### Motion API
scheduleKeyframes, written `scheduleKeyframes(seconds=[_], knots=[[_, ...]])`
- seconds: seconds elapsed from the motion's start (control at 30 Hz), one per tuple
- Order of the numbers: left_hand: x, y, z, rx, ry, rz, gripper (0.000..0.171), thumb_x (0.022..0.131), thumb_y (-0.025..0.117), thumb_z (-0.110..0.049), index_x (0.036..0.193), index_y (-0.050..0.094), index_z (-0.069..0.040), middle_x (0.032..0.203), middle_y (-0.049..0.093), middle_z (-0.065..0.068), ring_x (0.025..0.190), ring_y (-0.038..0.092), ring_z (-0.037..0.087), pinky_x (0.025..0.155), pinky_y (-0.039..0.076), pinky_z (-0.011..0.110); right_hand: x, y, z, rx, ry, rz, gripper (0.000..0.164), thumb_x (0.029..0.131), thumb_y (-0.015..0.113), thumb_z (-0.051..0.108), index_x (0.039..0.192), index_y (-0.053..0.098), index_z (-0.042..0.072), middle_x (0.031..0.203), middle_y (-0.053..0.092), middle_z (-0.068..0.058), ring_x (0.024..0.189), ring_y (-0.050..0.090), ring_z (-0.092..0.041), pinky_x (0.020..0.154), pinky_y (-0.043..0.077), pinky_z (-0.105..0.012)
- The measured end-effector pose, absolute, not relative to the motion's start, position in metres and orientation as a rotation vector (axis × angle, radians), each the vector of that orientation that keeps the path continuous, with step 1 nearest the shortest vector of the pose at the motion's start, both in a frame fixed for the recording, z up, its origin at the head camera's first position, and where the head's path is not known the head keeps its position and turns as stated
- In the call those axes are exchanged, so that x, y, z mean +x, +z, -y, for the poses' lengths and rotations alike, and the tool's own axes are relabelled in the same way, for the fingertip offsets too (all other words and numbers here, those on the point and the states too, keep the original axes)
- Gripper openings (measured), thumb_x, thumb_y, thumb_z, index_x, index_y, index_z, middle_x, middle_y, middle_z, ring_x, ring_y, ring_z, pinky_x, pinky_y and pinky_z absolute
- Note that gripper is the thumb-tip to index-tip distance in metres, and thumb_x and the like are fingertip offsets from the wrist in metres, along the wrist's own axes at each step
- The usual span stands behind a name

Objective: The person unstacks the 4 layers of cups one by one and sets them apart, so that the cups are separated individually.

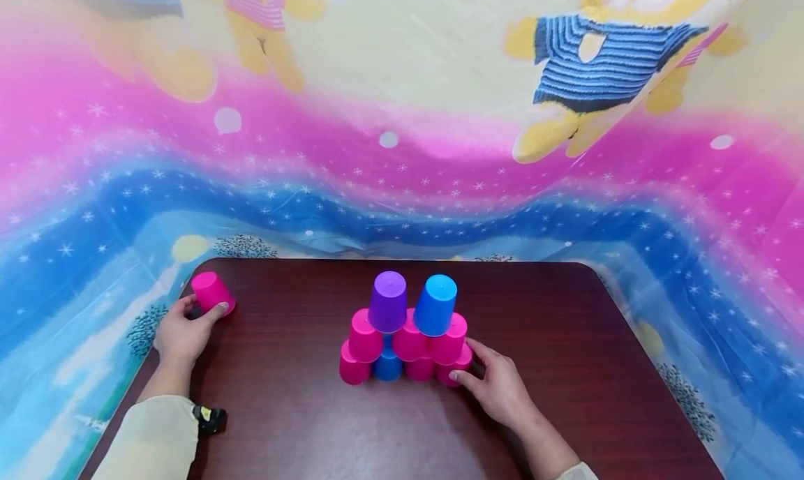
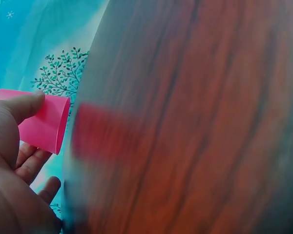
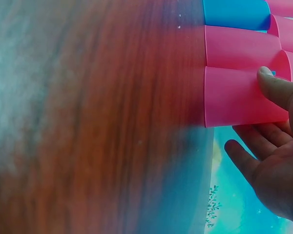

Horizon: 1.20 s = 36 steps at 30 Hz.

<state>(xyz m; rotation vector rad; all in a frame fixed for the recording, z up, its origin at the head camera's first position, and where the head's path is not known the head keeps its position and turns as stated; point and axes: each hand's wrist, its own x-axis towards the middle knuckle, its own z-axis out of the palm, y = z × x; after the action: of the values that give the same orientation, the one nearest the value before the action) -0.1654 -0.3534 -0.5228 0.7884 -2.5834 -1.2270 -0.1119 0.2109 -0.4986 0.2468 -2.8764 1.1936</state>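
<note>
At the table's far left corner my left hand (image 1: 183, 332) grips an upside-down pink cup (image 1: 209, 290), thumb on one side and fingers on the other. The left wrist view shows this pink cup (image 2: 45, 122) near the table surface, its rim facing the wood. Mid-table stands a stack of upturned cups in three tiers. My right hand (image 1: 499, 384) holds the pink cup (image 3: 239, 97) at the right end of its bottom row, thumb in front, fingers behind. That row also has a blue cup (image 1: 387, 367). Pink cups (image 1: 366, 339) form the middle tier; a purple cup (image 1: 388, 304) and a light blue cup (image 1: 436, 307) top it.
The dark brown table (image 1: 283, 403) has rounded far corners. A patterned cloth (image 1: 402, 208) with printed bears hangs behind it and along both sides. A black strap with a small device (image 1: 210, 419) is at the left wrist.
</note>
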Motion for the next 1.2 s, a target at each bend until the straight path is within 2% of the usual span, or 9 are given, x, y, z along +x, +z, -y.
scheduleKeyframes(seconds=[0.2, 0.83, 1.2], knots=[[-0.1651, -0.5242, 0.356, 0.79, -1.224, 2.591, 0.093, 0.094, 0.066, -0.061, 0.157, 0.036, 0.0, 0.153, 0.045, 0.029, 0.138, 0.04, 0.051, 0.107, 0.02, 0.073, -0.1121, -0.4979, -0.2103, 0.245, 1.196, 2.882, 0.071, 0.082, 0.09, 0.025, 0.144, 0.06, 0.008, 0.135, 0.068, -0.008, 0.127, 0.064, -0.029, 0.105, 0.051, -0.049], [-0.1655, -0.5286, 0.3575, 0.769, -1.182, 2.64, 0.095, 0.093, 0.071, -0.057, 0.157, 0.034, 0.003, 0.152, 0.044, 0.031, 0.137, 0.04, 0.052, 0.107, 0.021, 0.074, -0.1123, -0.4984, -0.2112, 0.247, 1.177, 2.884, 0.07, 0.082, 0.09, 0.024, 0.144, 0.061, 0.007, 0.134, 0.069, -0.01, 0.127, 0.064, -0.03, 0.105, 0.051, -0.05], [-0.1642, -0.5264, 0.3581, 0.759, -1.232, 2.627, 0.097, 0.092, 0.073, -0.055, 0.159, 0.031, 0.001, 0.154, 0.042, 0.031, 0.138, 0.039, 0.053, 0.108, 0.021, 0.075, -0.1122, -0.4993, -0.2111, 0.243, 1.182, 2.886, 0.07, 0.082, 0.09, 0.025, 0.144, 0.061, 0.007, 0.134, 0.069, -0.01, 0.126, 0.064, -0.03, 0.106, 0.05, -0.051]])
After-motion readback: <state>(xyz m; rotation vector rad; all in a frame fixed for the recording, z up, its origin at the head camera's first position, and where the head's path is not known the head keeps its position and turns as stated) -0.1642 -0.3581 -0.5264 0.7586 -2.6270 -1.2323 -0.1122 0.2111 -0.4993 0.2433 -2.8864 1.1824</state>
